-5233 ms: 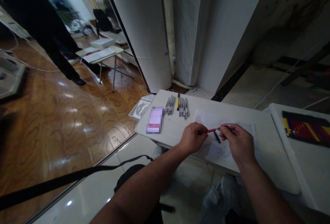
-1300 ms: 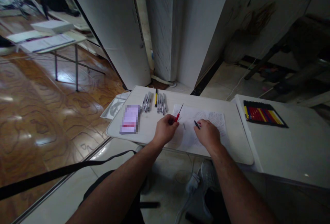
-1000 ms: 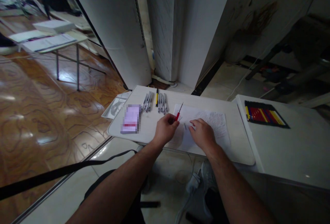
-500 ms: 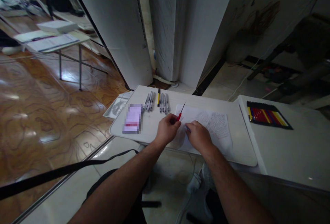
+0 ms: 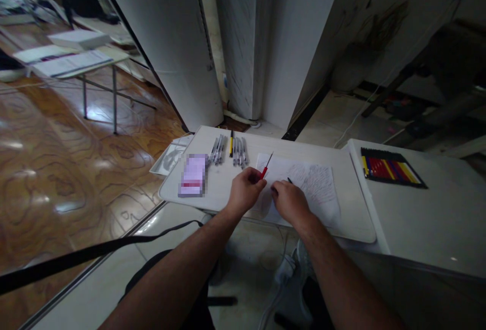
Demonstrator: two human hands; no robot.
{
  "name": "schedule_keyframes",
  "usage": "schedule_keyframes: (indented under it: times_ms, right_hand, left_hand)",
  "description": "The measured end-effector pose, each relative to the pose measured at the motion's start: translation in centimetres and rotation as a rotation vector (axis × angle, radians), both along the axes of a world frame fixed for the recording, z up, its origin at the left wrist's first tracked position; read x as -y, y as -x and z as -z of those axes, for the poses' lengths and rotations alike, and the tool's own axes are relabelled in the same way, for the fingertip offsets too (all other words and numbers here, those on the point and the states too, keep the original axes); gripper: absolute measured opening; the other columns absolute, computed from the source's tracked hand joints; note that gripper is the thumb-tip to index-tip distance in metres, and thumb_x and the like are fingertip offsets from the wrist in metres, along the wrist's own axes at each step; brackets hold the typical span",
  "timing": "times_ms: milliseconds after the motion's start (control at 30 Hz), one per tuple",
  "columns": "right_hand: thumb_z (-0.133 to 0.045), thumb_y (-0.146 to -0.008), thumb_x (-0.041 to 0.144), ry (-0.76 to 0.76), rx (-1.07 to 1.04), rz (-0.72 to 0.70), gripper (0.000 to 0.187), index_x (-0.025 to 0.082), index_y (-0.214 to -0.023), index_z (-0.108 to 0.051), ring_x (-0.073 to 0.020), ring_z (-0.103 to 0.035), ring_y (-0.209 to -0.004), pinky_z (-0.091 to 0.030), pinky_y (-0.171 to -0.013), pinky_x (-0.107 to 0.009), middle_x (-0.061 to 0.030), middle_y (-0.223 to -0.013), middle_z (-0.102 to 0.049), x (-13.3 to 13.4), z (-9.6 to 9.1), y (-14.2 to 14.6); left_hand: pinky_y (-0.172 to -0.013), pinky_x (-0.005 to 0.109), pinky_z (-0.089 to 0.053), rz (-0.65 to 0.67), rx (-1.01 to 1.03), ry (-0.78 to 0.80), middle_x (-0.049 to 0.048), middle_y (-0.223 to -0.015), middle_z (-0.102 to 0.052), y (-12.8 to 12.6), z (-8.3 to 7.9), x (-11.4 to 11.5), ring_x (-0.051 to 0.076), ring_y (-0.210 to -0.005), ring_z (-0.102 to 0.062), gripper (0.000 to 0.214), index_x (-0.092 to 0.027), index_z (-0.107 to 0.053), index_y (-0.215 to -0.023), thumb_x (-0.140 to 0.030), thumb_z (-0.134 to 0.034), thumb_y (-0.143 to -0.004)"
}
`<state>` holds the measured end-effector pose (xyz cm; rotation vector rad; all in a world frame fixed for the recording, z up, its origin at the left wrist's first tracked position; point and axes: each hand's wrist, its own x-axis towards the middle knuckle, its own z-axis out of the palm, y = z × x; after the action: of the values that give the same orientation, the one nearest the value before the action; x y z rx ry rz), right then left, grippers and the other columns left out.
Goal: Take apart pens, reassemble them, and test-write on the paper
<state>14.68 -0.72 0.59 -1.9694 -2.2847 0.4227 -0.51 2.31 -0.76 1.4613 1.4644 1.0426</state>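
my left hand (image 5: 245,194) is closed round a slim red pen (image 5: 266,166), its thin tip tilted up and away toward the far right, over the near left corner of a white sheet of handwritten paper (image 5: 317,182). my right hand (image 5: 287,201) rests just beside it on that sheet, fingers curled down; a short dark piece (image 5: 289,180) pokes out past the knuckles, and i cannot tell whether the hand grips it or merely covers it. the sheet lies on a small white table (image 5: 353,221).

at the table's far edge, to the left of the sheet, lies a row of grey-and-clear pens (image 5: 238,151), a yellow-and-black pen (image 5: 231,143) among them. nearer and further left sits a pink-and-white box (image 5: 193,175), and a printed black-and-white card (image 5: 169,159) hangs off the left edge. well apart to the right, a flat black case of coloured pencils (image 5: 391,168) lies on a second white table (image 5: 429,229).
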Motion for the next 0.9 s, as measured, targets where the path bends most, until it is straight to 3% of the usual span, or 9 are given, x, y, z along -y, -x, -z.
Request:
schedule_keyframes:
  times_ms: [467,567,700,900]
  right_hand:
    - [-0.046,-0.087,0.011,-0.022,-0.075,0.020,0.026,0.016,-0.107,-0.063,-0.0209,-0.063,-0.097,-0.043,-0.083,-0.029,-0.0115,-0.103,-0.068,-0.1,1.0,0.1]
    - [-0.046,-0.086,0.011,-0.082,-0.171,0.062,0.028,0.015,-0.108,-0.064,-0.0210,-0.062,-0.098,-0.044,-0.085,-0.029,-0.0123,-0.105,-0.068,-0.4,1.2,-0.1]
    - [-0.048,-0.083,0.012,-0.191,-0.343,0.130,0.022,0.016,-0.095,-0.066,-0.0204,-0.063,-0.092,-0.046,-0.083,-0.030,-0.0100,-0.097,-0.068,-0.9,0.8,-0.8]
    - [-0.053,-0.082,0.025,-0.253,-0.716,0.281,0.012,0.019,-0.084,-0.063,-0.0164,-0.061,-0.068,-0.047,-0.065,-0.029,-0.0036,-0.079,-0.068,-1.4,0.3,-1.7]
  left_hand:
    - [-0.060,0.023,-0.042,0.004,0.011,-0.010,-0.0031,-0.066,-0.060,0.0,0.0,0.1,0.011,-0.061,-0.055,0.012,-0.018,-0.059,-0.075,-0.023,-0.068,-0.069]
    - [-0.059,0.023,-0.041,0.007,0.024,-0.019,-0.0033,-0.066,-0.059,0.1,0.3,0.1,0.011,-0.060,-0.054,0.013,-0.018,-0.059,-0.076,-0.025,-0.068,-0.070]
    - [-0.057,0.022,-0.041,0.021,0.043,-0.016,-0.0035,-0.066,-0.059,0.0,0.5,0.2,0.010,-0.059,-0.054,0.014,-0.019,-0.059,-0.077,-0.026,-0.069,-0.070]
    - [-0.057,0.023,-0.042,0.066,0.082,0.025,-0.0038,-0.065,-0.059,-0.4,-0.1,0.4,0.010,-0.057,-0.053,0.015,-0.018,-0.058,-0.077,-0.026,-0.069,-0.070]
